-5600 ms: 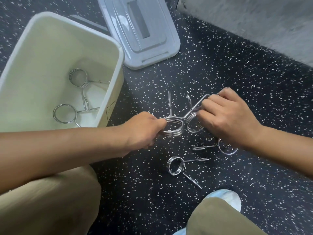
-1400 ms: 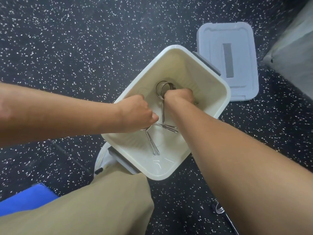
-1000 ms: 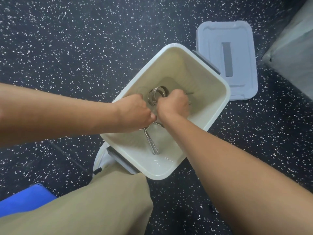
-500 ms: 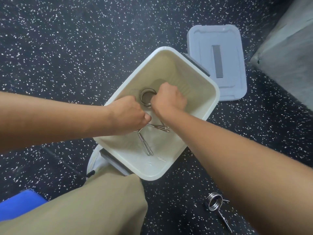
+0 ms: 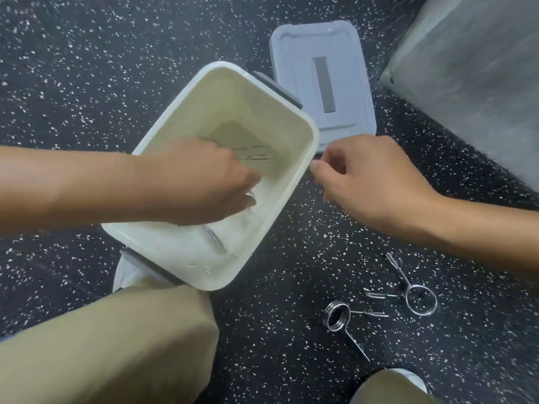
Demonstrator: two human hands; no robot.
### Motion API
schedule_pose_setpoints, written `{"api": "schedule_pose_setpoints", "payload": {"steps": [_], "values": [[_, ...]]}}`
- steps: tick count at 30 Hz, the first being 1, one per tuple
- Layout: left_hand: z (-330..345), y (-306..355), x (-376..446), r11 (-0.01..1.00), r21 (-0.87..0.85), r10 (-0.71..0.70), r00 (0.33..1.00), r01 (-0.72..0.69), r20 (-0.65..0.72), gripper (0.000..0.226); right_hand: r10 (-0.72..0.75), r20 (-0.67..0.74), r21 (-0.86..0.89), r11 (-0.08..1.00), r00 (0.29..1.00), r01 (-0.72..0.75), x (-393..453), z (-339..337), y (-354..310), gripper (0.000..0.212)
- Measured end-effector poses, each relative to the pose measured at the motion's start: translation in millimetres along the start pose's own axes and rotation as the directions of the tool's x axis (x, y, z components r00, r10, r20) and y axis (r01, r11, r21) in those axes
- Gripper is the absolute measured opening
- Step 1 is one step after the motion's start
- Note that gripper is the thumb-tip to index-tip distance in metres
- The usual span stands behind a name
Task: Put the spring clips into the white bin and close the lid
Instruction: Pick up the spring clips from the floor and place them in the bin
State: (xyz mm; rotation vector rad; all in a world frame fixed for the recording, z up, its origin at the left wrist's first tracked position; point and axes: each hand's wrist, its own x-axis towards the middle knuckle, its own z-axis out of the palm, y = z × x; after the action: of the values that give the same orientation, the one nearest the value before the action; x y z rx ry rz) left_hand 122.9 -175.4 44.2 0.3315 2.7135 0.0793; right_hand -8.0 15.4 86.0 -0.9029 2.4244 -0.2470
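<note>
**Head view: two clips left on the floor**

Head view shows the white bin (image 5: 294, 167) in the middle of the frame, lid off. My left hand (image 5: 210, 185) is down inside it, fingers curled – I cannot tell if they grip anything. A few spring clips (image 5: 214, 242) lie blurry on the bin floor under it. My right hand (image 5: 370, 182) hangs just right of the bin rim, fingers loosely bent and holding nothing.

Two clips wait at the lower right: a coiled clip (image 5: 337, 315) and, beside it, a flat ring clip (image 5: 420, 298). They look like hard steel wire – stiff, smooth and probably slippery. I would pinch the round coil, not the thin legs, which could twist away.

The grey lid (image 5: 344, 68) lies flat at the upper middle, touching the bin's far corner.
</note>
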Motion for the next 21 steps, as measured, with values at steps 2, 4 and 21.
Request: {"api": "schedule_pose_setpoints", "payload": {"steps": [2,4,21], "values": [[-15,20,7,0.998,-0.055,0.027,0.999,-0.029,-0.042,0.039,0.016,0.017,-0.011,1.0,1.0,-0.016,-20,-6,24,0.037],[-26,40,17,0.993,-0.089,0.066,0.995,-0.072,-0.069,0.037,0.052,0.028,-0.01,0.999,0.998,-0.052,-38,-9,50,0.037],[40,205,102,0.963,-0.057,0.269,0.913,-0.264,0.307,0.04,0.538,0.178,0.041,0.833,0.824,-0.552,-126,83,236,0.04]]}}
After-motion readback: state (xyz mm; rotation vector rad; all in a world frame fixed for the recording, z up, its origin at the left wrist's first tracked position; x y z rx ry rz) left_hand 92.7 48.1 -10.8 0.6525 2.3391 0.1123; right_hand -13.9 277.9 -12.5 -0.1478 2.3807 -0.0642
